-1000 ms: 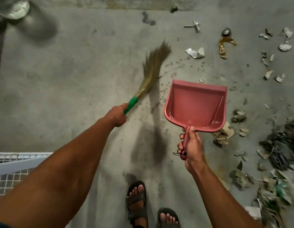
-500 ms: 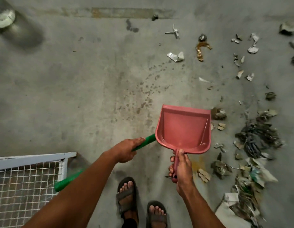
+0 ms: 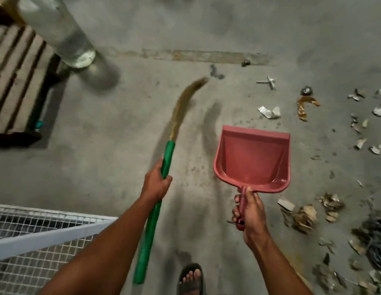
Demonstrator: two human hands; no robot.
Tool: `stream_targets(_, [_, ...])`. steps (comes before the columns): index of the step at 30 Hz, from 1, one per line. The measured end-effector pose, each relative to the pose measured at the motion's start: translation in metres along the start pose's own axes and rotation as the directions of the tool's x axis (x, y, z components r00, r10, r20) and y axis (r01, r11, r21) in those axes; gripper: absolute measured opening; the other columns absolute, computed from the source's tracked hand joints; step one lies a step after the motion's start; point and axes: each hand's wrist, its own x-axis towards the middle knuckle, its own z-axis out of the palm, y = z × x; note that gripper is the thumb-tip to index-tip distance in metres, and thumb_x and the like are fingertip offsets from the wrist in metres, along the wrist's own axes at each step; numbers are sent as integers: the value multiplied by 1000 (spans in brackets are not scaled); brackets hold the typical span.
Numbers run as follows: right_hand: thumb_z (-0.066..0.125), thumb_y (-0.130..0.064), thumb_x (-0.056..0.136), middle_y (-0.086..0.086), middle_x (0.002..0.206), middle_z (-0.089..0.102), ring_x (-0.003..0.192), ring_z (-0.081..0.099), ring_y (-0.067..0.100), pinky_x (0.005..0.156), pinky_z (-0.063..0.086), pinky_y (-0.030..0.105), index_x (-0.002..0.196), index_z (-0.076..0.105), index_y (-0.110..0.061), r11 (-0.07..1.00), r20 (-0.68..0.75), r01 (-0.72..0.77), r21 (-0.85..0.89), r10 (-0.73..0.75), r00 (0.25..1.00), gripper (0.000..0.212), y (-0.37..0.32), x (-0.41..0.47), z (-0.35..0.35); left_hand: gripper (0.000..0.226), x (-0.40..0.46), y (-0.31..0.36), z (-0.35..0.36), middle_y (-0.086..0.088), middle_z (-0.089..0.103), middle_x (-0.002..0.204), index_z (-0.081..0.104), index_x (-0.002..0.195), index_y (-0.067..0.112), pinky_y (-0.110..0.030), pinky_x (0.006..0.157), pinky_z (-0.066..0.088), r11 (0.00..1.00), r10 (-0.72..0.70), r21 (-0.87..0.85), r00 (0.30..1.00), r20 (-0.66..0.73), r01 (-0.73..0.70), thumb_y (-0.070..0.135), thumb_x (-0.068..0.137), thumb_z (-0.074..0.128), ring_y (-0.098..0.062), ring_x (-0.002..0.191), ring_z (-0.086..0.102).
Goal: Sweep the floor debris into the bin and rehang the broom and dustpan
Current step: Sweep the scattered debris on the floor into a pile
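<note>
The left hand [image 3: 156, 184] is wrapped round the smooth green handle of the broom [image 3: 168, 158], whose straw bristles curve in a blur above the rough grey concrete floor [image 3: 112, 162]. The right hand [image 3: 248, 213] grips the thin handle of the pink plastic dustpan [image 3: 252, 158], a flat, wide-mouthed scoop. Torn paper and dry-leaf debris [image 3: 304, 216] lies scattered toward the floor's right edge. A wire-mesh grid [image 3: 25, 271] fills the lower-left corner.

Broom [image 3: 164, 177] and dustpan [image 3: 252, 158] in hands
</note>
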Motion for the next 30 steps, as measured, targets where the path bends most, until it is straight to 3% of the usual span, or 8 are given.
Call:
stream_targets(3, [45,-41,111,2,78,58,46,43,15,40,36,22,106,60,-19,1000,56,10,15,-11,998,27,-15,16,34,85,42,-12,-26,-13,61,142,27,164,31,-47,100,57,980,-166,-132,978,-127,149,29,90,69,-34,111,69])
stream_targets(5, [45,-41,111,2,77,58,45,43,15,40,36,23,105,60,-18,1000,73,12,3,-13,997,28,-23,26,51,79,66,-20,-39,-11,68,128,32,160,32,-44,90,61,948,-281,-211,939,-196,240,31,89,68,-28,98,74])
stream_targets(8, [44,-40,112,3,77,57,46,43,16,39,36,23,106,58,-17,1000,91,4,-9,-3,996,28,-29,52,76,44,100,-24,-51,-11,74,104,56,134,22,-32,71,58,877,-436,-341,859,-267,338,19,93,68,-19,76,74])
stream_targets(13, [45,-42,111,2,78,58,46,44,14,39,37,23,111,59,-15,999,117,-37,-33,41,992,30,-34,109,104,13,170,-34,-41,-18,76,93,63,98,16,-40,70,64,744,-596,-502,777,-200,441,12,88,69,-26,67,72])
stream_targets(18, [44,-41,112,2,78,57,46,43,12,38,36,22,111,58,-15,998,116,-59,-33,62,991,30,-56,169,112,20,229,5,2,-16,74,97,62,111,17,-41,80,64,792,-547,-411,824,-147,452,10,93,69,-28,79,74])
stream_targets(20, [44,-41,111,2,78,56,46,43,12,38,36,22,111,58,-14,998,95,-59,-32,61,994,30,-70,193,109,38,252,25,20,-15,72,104,60,130,19,-41,83,63,824,-504,-360,857,-109,438,10,94,68,-26,82,73])
stream_targets(23, [44,-41,111,1,78,56,44,43,12,38,34,21,109,58,-15,999,48,-51,-2,51,998,29,-95,230,99,70,291,60,48,-12,68,118,39,159,24,-33,77,59,890,-397,-262,917,-43,373,10,96,67,-20,78,69])
stream_targets(30, [45,-40,112,-3,75,58,44,42,11,39,34,23,110,59,-17,992,-29,-31,123,35,999,27,-133,280,59,72,377,130,108,-13,68,118,37,161,29,-42,86,64,952,-238,-173,966,102,253,12,98,68,-26,86,75])
